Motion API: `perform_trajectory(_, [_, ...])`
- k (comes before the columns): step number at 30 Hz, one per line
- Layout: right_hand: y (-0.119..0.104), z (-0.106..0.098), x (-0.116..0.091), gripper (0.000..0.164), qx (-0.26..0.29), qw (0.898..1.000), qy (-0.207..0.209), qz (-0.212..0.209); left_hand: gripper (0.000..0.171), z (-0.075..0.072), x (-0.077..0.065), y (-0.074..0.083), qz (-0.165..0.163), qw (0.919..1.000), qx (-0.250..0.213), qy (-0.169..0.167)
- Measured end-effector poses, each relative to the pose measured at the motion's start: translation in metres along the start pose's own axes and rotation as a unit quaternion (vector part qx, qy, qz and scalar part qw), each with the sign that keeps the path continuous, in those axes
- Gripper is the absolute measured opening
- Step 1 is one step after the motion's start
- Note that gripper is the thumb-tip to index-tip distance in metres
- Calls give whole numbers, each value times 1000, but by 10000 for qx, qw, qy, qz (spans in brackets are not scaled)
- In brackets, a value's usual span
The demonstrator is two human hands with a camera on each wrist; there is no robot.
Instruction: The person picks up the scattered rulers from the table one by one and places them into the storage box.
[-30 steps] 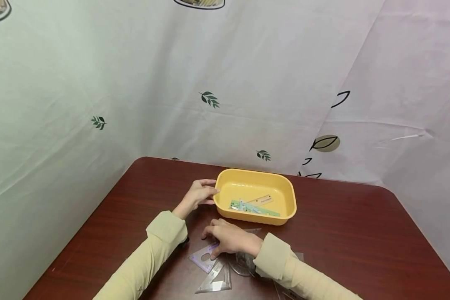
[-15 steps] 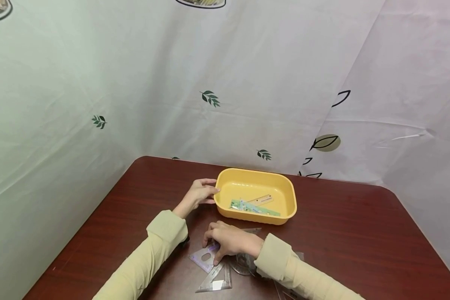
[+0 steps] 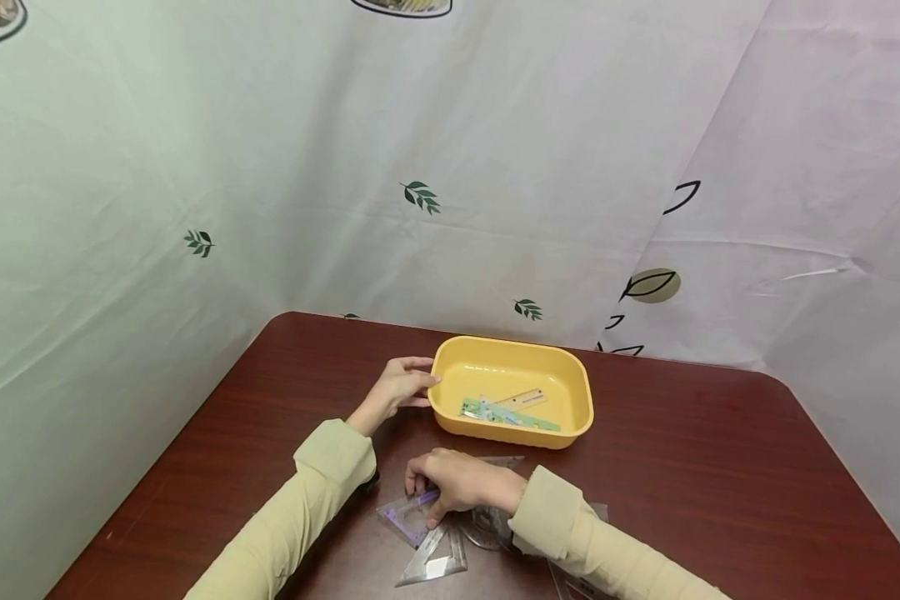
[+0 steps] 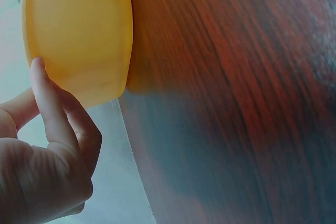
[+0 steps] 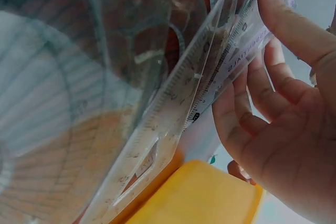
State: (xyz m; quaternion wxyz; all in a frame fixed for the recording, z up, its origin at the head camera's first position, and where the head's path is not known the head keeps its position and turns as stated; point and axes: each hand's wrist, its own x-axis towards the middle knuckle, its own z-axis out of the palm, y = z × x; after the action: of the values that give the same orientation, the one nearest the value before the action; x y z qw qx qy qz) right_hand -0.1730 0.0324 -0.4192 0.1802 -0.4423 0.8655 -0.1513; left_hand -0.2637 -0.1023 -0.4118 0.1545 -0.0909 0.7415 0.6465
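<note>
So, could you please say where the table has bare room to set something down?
The table is bare between the yellow tray, the right sleeve and the right edge, and between the left sleeve and the left edge. It's crowded in front of the tray, where the right hand and clear set squares are.

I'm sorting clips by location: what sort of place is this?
Probably an indoor corner set up for tabletop work: wrinkled, leaf-printed white sheeting hangs behind a reddish-brown table bearing a yellow tub.

Glare whitens a clear triangle (image 3: 437, 569) — wrist views look hazy, perhaps unfocused.
</note>
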Motion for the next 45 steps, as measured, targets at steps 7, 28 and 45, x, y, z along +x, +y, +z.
perform_trajectory(7, [1,-2,-3,17,442,9982,135,-387,43,-1,1,-1,44,10000,68,-43])
perform_trajectory(28, [5,-32,-22,7,1057,9929,211,-510,43,-2,-4,1,167,9997,166,-50])
perform_trajectory(45, [36,-72,-47,5,2088,9647,1593,199,44,-1,1,-2,192,9997,148,-18])
